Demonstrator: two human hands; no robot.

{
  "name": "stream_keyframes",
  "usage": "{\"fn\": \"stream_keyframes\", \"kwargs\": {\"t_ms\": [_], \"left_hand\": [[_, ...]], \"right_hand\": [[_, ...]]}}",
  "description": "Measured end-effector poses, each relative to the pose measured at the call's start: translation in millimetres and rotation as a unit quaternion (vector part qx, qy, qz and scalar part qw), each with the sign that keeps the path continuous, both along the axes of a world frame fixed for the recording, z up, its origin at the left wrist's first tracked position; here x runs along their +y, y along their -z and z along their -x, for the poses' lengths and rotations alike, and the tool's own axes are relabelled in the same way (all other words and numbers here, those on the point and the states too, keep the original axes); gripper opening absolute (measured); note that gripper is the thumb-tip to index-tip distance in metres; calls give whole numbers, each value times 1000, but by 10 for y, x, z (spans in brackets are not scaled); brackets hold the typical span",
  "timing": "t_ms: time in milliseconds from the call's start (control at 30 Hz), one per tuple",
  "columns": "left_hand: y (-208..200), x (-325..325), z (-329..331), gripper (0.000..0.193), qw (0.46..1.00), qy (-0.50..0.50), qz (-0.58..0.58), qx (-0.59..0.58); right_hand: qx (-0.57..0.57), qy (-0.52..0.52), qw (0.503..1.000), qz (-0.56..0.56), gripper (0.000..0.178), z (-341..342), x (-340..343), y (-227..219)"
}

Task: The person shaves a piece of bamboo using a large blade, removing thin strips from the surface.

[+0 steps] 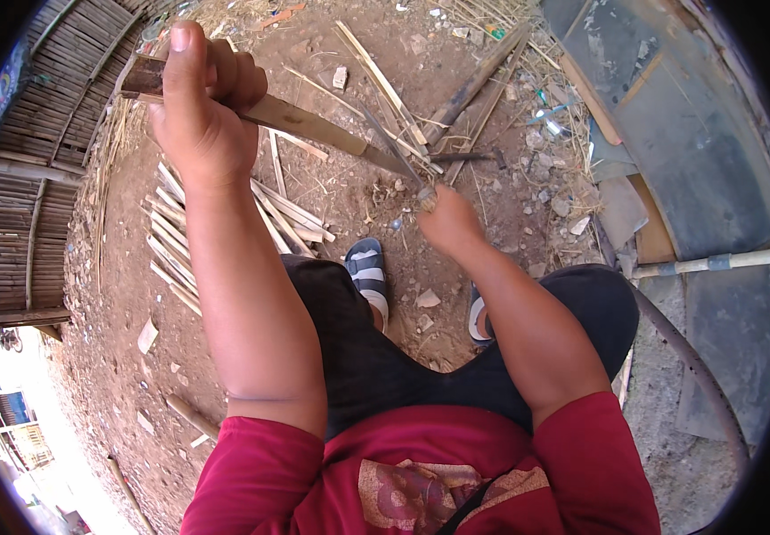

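My left hand (207, 116), raised at the upper left, is closed around a split bamboo piece (314, 127), thumb pointing up. The piece slants down to the right, its far end near the ground. My right hand (452, 223), in front of my right knee, grips the handle of a long-bladed knife (387, 137). Its narrow dark blade points up and left and crosses close to the bamboo's lower end; whether they touch I cannot tell. Beyond my right hand a dark bar (470, 157) with a thicker end lies on the ground.
Pale split strips (171, 236) lie piled on the dirt at the left. Longer strips (380, 80) and a dark pole (474, 85) lie ahead. Grey sheets (679, 134) and a curved pipe (683, 352) are at the right. A bamboo wall (64, 89) stands left. My sandalled foot (367, 272) is between.
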State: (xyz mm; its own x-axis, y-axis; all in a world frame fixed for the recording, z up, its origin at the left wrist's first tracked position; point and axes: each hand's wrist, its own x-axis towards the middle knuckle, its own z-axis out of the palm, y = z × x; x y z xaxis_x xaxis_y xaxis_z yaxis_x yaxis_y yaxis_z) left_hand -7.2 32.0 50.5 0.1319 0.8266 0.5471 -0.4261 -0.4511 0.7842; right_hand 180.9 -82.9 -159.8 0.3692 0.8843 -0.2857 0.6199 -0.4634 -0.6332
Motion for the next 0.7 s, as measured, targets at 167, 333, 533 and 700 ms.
{"fn": "stream_keyframes", "kwargs": {"t_ms": [167, 333, 533, 700], "left_hand": [[23, 72, 60, 51, 999, -23, 1, -22], [-15, -25, -49, 51, 1000, -22, -2, 0], [15, 25, 20, 49, 999, -12, 9, -31], [17, 23, 34, 50, 998, -43, 9, -34]], "right_hand": [[19, 30, 984, -173, 37, 104, 129, -378], [-58, 2, 998, 16, 38, -53, -85, 624], [-9, -9, 997, 80, 39, -139, 26, 402], [59, 54, 993, -87, 40, 33, 112, -156]]}}
